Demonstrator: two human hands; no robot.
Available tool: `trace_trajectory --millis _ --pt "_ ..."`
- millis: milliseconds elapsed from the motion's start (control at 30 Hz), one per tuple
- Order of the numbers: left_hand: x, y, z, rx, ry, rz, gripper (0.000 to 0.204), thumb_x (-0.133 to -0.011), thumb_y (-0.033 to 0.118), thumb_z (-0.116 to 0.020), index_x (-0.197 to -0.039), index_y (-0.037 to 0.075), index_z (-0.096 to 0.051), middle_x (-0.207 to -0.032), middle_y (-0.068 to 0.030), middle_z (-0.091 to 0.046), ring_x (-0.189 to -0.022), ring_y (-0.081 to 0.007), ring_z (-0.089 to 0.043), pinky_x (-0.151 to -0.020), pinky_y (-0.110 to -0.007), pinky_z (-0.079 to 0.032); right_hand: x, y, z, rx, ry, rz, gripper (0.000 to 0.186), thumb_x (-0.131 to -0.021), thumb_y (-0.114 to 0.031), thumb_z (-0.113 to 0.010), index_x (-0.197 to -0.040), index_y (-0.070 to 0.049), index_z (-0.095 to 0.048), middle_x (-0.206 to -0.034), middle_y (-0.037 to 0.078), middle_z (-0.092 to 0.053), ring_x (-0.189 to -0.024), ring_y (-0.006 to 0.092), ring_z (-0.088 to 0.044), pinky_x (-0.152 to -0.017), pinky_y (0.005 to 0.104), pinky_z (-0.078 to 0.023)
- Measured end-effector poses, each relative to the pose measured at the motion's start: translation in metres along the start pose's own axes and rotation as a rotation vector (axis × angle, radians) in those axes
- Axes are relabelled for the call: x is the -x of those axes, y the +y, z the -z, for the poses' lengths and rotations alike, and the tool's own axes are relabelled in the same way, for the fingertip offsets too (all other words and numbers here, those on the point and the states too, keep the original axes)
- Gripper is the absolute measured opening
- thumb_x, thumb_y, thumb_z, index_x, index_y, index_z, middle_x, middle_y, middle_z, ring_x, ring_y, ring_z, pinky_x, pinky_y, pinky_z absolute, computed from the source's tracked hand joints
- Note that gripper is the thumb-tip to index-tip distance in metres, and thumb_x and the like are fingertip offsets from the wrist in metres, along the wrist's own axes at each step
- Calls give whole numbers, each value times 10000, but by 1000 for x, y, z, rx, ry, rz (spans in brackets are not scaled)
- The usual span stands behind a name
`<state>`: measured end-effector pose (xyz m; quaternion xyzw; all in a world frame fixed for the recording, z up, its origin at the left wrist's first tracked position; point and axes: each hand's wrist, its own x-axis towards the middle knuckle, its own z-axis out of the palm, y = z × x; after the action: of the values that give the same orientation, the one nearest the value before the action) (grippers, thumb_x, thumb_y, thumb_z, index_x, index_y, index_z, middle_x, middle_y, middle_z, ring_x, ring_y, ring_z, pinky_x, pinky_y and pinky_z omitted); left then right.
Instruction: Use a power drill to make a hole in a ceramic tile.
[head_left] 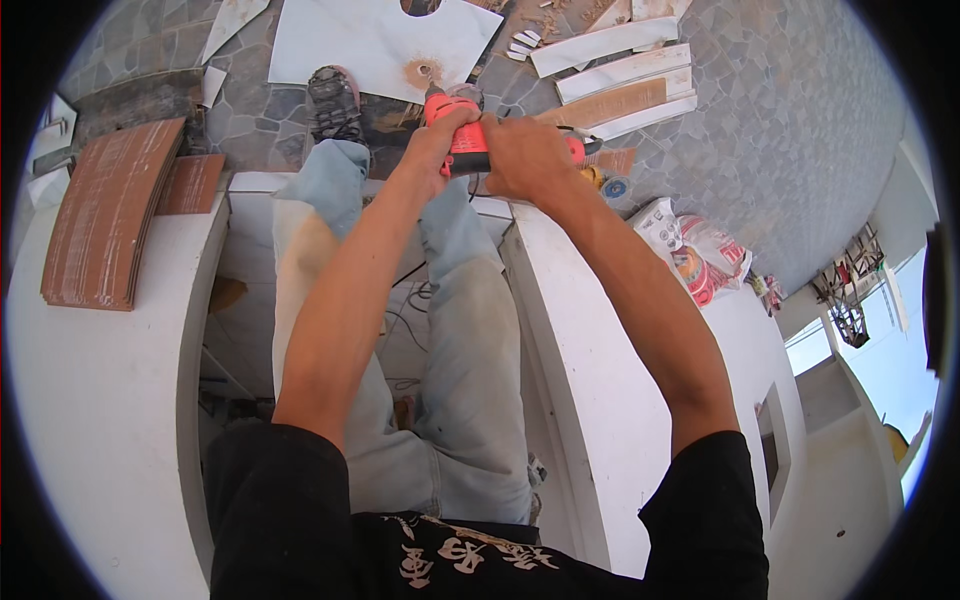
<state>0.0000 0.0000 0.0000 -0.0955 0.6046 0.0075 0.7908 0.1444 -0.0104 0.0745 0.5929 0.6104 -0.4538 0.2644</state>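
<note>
A red and black power drill [464, 150] is held in both my hands, its nose pointing away from me. My left hand [432, 150] is wrapped round the front of its body. Round the rear part closes my right hand [525, 158], which hides much of the grip. Beyond them a white tile slab [340, 45] lies on the floor, with a larger cutout at its far edge. The bit meets the slab at a small hole ringed by brown dust [412, 72]; whether it is inside the hole, I cannot tell. My shoe [335, 105] is at the slab's near edge.
Cut tile strips [625, 85] lie to the right on stone-patterned flooring [740, 120]. Brown tiles [110, 215] are stacked on the left white ledge [90, 400]. Plastic bags [690, 250] rest by the right ledge [590, 330]. Loose cables [410, 315] hang between my legs.
</note>
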Motion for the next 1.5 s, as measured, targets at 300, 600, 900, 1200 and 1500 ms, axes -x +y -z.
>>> trace_trajectory --millis 300,600,900,1200,1500 --pt "0 2 12 24 -1 -13 365 -780 265 -791 -1040 47 -655 -891 -60 -707 -706 -177 -702 -628 -351 -581 -7 -12 -4 40 -2 8 457 -724 -221 -730 -1109 -22 -583 -1003 167 -719 -910 322 -716 -772 421 -580" --pt "-5 5 14 22 -29 -17 399 -784 267 -782 -1078 40 -635 -891 -65 -702 -695 -176 -698 -626 -346 -581 -13 -14 2 34 -41 -20 405 -747 -198 -699 -1092 -15 -594 -962 176 -730 -895 329 -726 -773 416 -579" --pt "-18 5 15 58 -95 -16 380 -793 271 -770 -1079 59 -636 -885 -59 -704 -694 -172 -697 -625 -338 -578 -15 -14 9 46 -39 -27 382 -764 -179 -677 -1100 -12 -607 -976 167 -736 -892 315 -735 -777 408 -584" --pt "-20 2 4 43 -64 -34 334 -797 262 -761 -1043 76 -634 -874 -49 -698 -686 -162 -695 -614 -330 -578 -18 -1 10 28 -90 -48 578 -697 -202 -725 -1222 -22 -562 -941 198 -714 -877 370 -710 -765 469 -575" --pt "-23 -5 -7 103 -71 -80 285 -789 236 -767 -993 76 -648 -865 -49 -693 -655 -160 -688 -584 -332 -581 -19 13 8 61 -80 -23 617 -697 -200 -730 -1267 -41 -554 -956 187 -711 -903 375 -702 -793 483 -569"
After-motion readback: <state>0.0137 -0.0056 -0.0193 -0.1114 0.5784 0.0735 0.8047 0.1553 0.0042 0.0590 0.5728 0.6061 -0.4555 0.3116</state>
